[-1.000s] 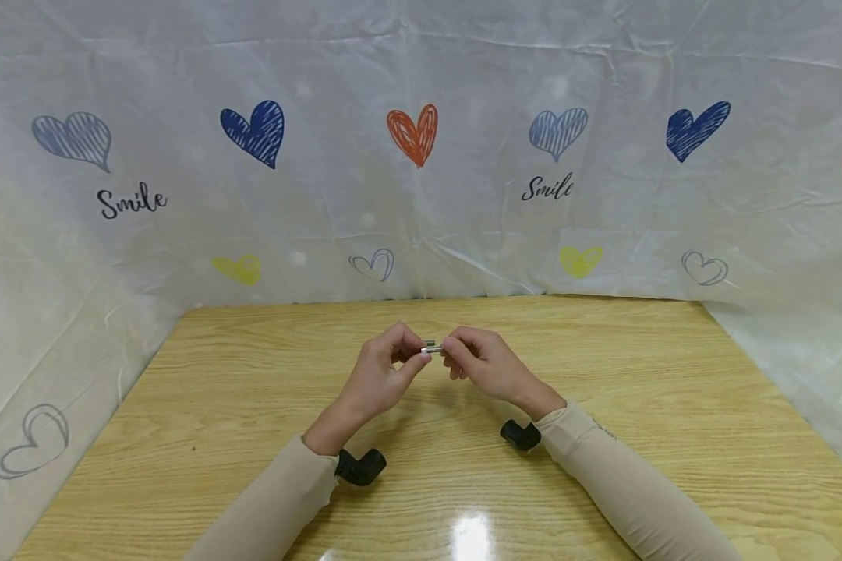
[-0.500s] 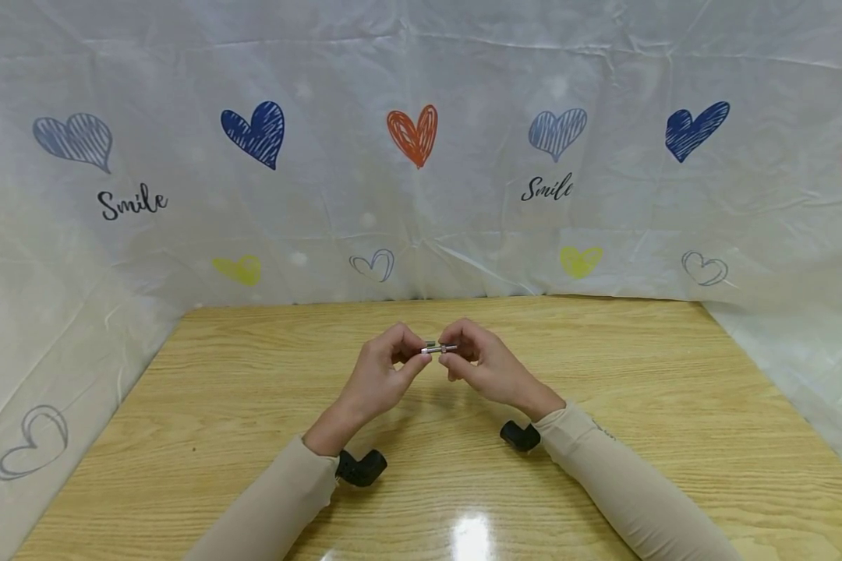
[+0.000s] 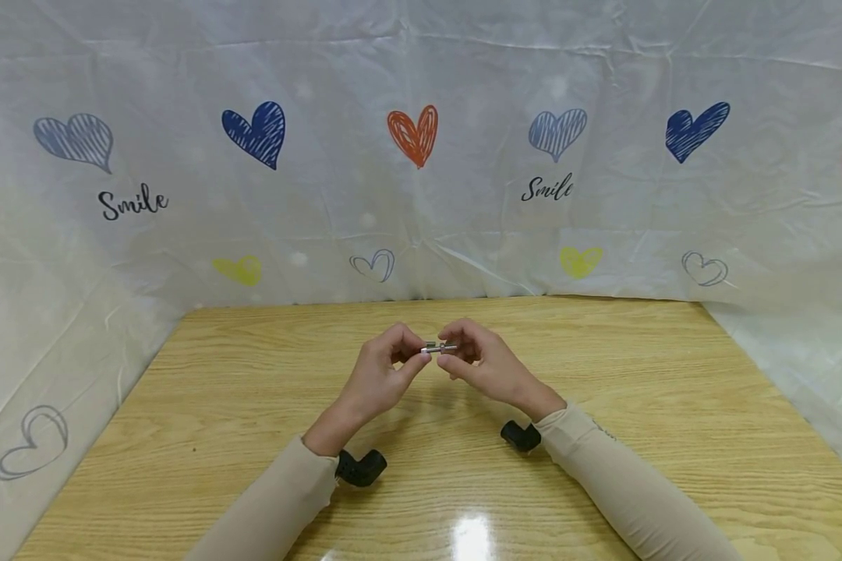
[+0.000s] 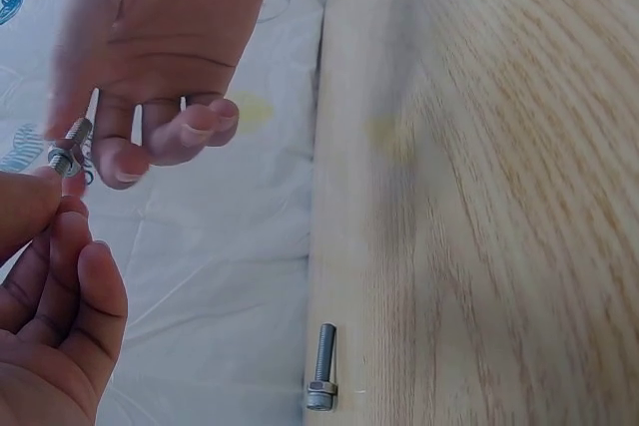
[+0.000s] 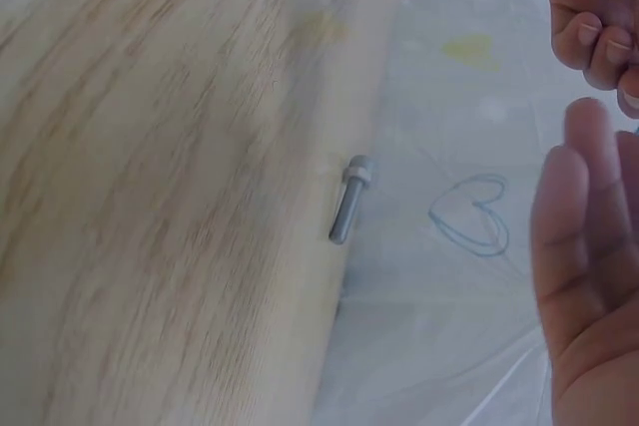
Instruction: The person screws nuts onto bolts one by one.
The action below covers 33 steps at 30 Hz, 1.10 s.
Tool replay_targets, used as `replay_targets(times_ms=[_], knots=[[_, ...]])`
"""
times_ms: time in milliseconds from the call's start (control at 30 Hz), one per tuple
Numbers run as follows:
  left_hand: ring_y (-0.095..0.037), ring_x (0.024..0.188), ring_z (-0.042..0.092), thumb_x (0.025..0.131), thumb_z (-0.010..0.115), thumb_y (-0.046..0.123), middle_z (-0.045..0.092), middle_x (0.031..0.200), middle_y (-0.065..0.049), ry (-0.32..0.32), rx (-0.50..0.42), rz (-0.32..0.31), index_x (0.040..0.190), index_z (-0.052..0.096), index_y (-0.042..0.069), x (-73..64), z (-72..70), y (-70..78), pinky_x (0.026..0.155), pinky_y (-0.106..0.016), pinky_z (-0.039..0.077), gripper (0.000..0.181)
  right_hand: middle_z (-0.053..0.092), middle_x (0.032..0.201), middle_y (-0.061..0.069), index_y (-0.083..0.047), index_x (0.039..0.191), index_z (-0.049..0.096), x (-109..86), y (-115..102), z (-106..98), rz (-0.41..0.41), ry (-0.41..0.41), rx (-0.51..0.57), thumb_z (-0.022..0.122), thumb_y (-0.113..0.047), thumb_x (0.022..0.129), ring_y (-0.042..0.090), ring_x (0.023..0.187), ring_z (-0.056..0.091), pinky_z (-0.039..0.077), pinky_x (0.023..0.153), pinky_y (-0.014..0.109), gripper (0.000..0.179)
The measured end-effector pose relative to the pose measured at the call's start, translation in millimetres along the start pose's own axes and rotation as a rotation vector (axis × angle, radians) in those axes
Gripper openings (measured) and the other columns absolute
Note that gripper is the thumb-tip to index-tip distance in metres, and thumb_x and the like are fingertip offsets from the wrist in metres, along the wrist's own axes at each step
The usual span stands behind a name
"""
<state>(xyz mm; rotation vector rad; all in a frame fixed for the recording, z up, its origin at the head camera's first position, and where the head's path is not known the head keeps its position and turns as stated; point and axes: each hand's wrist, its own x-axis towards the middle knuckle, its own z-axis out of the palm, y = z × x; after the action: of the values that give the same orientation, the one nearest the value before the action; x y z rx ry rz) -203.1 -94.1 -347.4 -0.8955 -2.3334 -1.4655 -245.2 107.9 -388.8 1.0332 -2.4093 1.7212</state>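
Note:
Just above the table, my left hand pinches the head end of a small metal bolt between thumb and forefinger. The bolt lies about level and points to the right. Partway along its thread sits a nut. My right hand is around the threaded end, its thumb and forefinger parted on either side of the nut with a gap showing. A second bolt rests on the table beyond the hands, with a nut close against its head; the right wrist view also shows this other bolt.
The light wood table ends at a hanging white cloth printed with hearts and words. Black wrist cameras sit under both forearms, the left camera and the right camera.
One second ago my right thumb and forefinger were closed over the bolt's threaded end; they have since spread apart, uncovering nut and thread. My left hand keeps its pinch in place.

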Motion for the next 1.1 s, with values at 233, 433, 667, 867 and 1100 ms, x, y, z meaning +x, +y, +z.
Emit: replay_targets(times_ms=[233, 433, 667, 867, 1100], knots=[[-0.025, 0.065, 0.055, 0.089, 0.062, -0.007, 0.063, 0.085, -0.016, -0.003, -0.001, -0.004, 0.091, 0.057, -0.005, 0.4, -0.3, -0.6, 0.062, -0.033, 0.047, 0.006, 0.06, 0.1, 0.014, -0.004, 0.112, 0.053, -0.5, -5.6, 0.2, -0.029, 0.002, 0.055, 0.06, -0.004, 0.094, 0.029, 0.075, 0.063, 0.053, 0.067, 0.036, 0.019], [-0.026, 0.066, 0.055, 0.09, 0.061, -0.005, 0.062, 0.084, -0.016, -0.004, 0.0, 0.0, 0.089, 0.056, -0.003, 0.1, 0.6, 0.1, 0.062, -0.036, 0.048, 0.005, 0.06, 0.086, 0.015, -0.013, 0.1, 0.059, 0.5, 1.3, 0.4, -0.025, -0.015, -0.01, 0.052, -0.021, 0.1, 0.023, 0.07, 0.063, 0.052, 0.064, 0.041, 0.011], [-0.025, 0.068, 0.056, 0.09, 0.062, -0.005, 0.062, 0.085, -0.016, -0.014, 0.005, 0.004, 0.09, 0.057, -0.004, 0.5, 0.1, 0.2, 0.063, -0.035, 0.049, 0.005, 0.059, 0.086, 0.016, -0.015, 0.099, 0.059, 0.3, 1.3, -0.3, -0.015, -0.009, -0.05, 0.047, -0.029, 0.102, 0.021, 0.069, 0.061, 0.051, 0.061, 0.037, 0.018], [-0.025, 0.065, 0.053, 0.09, 0.062, -0.004, 0.062, 0.086, -0.016, -0.011, 0.0, -0.005, 0.091, 0.057, -0.005, 0.5, -0.6, 0.2, 0.062, -0.037, 0.047, 0.005, 0.062, 0.097, 0.006, -0.009, 0.115, 0.055, -0.2, -1.0, 0.3, -0.028, 0.018, -0.034, 0.063, -0.019, 0.094, 0.02, 0.074, 0.063, 0.051, 0.066, 0.033, 0.024], [-0.024, 0.066, 0.055, 0.092, 0.062, 0.0, 0.062, 0.085, -0.015, -0.005, -0.005, 0.016, 0.09, 0.056, -0.002, -0.1, 0.3, -0.9, 0.062, -0.035, 0.048, 0.006, 0.06, 0.098, 0.016, -0.001, 0.11, 0.054, -3.1, -23.6, 1.0, -0.081, -0.009, -0.01, 0.06, 0.001, 0.092, 0.027, 0.072, 0.063, 0.052, 0.064, 0.033, 0.019]])
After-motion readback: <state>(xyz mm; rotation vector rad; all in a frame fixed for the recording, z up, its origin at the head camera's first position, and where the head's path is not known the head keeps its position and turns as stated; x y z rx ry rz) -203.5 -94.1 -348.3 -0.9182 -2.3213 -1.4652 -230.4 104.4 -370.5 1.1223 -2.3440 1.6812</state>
